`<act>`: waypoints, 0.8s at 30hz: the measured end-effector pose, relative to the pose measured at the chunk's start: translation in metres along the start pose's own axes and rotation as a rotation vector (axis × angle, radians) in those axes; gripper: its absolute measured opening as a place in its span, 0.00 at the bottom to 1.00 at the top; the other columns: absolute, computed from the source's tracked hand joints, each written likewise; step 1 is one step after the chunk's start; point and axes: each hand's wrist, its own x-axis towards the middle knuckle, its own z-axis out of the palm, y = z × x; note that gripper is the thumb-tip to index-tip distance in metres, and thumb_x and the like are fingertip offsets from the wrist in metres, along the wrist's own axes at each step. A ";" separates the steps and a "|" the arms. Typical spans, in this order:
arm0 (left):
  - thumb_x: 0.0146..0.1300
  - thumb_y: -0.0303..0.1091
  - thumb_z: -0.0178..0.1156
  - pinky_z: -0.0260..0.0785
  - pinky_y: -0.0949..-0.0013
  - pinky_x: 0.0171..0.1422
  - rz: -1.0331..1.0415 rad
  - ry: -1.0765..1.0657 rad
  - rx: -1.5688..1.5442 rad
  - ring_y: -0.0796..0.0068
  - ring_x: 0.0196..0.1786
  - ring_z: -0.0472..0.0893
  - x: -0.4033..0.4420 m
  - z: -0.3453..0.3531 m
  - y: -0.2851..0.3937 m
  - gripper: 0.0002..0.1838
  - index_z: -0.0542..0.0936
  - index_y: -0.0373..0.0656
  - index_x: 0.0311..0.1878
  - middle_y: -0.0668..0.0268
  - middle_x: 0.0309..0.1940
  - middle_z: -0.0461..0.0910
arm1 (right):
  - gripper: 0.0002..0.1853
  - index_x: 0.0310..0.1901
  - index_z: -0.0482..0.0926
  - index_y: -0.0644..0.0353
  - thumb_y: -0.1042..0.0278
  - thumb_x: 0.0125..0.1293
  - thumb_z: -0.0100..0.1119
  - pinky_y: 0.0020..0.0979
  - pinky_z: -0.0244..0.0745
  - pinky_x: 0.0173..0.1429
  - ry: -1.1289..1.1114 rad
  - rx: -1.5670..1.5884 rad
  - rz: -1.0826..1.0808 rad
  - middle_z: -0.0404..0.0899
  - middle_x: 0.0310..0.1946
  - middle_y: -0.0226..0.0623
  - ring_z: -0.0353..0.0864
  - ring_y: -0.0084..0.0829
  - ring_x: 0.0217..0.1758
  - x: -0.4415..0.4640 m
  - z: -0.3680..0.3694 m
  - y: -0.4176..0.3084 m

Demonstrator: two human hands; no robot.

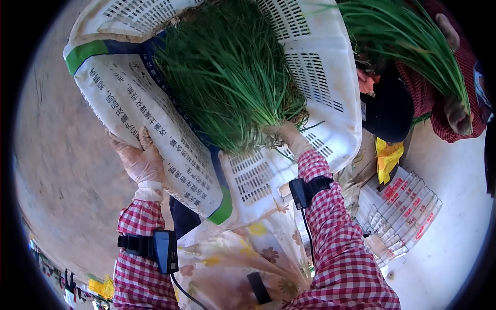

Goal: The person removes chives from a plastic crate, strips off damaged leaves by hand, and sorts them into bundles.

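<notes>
A white plastic basket [347,103] with slotted walls holds a thick heap of long, thin green leaves that look like chives [227,77]. A white printed sack [155,121] with blue and green borders hangs over its left side. My left hand [138,157], in a pale glove, grips the sack's outer edge, thumb on top and fingers partly hidden. Inside the basket, my right hand [285,134] is closed around the stem ends of the chives at the heap's near end; its fingertips are hidden among them.
At right, another person's hand [459,118] holds a bunch of long green leaves [413,36]. Below it stands a wire rack [413,209] with red-printed packaging, near a yellow bag [388,157]. A floral apron [232,263] covers my lap; bare ground [62,134] lies left.
</notes>
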 end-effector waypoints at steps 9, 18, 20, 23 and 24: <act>0.63 0.38 0.58 0.62 0.65 0.63 -0.034 0.004 0.090 0.62 0.61 0.70 0.000 -0.003 0.004 0.39 0.49 0.38 0.70 0.52 0.61 0.66 | 0.27 0.43 0.79 0.72 0.61 0.44 0.74 0.28 0.72 0.44 0.112 -0.197 0.048 0.82 0.38 0.41 0.80 0.33 0.37 -0.023 0.008 -0.026; 0.64 0.23 0.54 0.57 0.67 0.68 -0.111 -0.296 -0.506 0.66 0.65 0.64 -0.120 0.082 0.075 0.28 0.59 0.36 0.67 0.55 0.64 0.64 | 0.25 0.46 0.79 0.66 0.58 0.49 0.69 0.35 0.74 0.45 0.154 -0.364 -0.131 0.82 0.39 0.46 0.81 0.38 0.38 0.024 -0.004 0.024; 0.62 0.34 0.60 0.61 0.72 0.62 -0.697 -0.566 -0.506 0.70 0.58 0.69 -0.131 0.137 0.059 0.25 0.68 0.34 0.60 0.54 0.56 0.71 | 0.28 0.48 0.77 0.66 0.55 0.48 0.69 0.36 0.73 0.50 0.221 -0.442 -0.065 0.79 0.42 0.52 0.80 0.44 0.45 -0.011 0.001 -0.009; 0.57 0.46 0.66 0.67 0.73 0.47 -0.815 -0.897 -0.475 0.74 0.41 0.74 -0.142 0.206 0.000 0.24 0.75 0.35 0.47 0.61 0.40 0.76 | 0.22 0.46 0.76 0.64 0.59 0.52 0.62 0.41 0.73 0.52 0.329 -0.652 -0.067 0.79 0.42 0.55 0.79 0.48 0.47 -0.025 0.012 -0.018; 0.56 0.47 0.66 0.68 0.73 0.43 -0.896 -0.895 -0.525 0.75 0.37 0.74 -0.143 0.215 0.000 0.22 0.76 0.36 0.42 0.63 0.36 0.77 | 0.20 0.45 0.76 0.63 0.61 0.53 0.60 0.42 0.73 0.51 0.355 -0.687 -0.112 0.79 0.40 0.54 0.79 0.48 0.46 -0.028 0.015 -0.016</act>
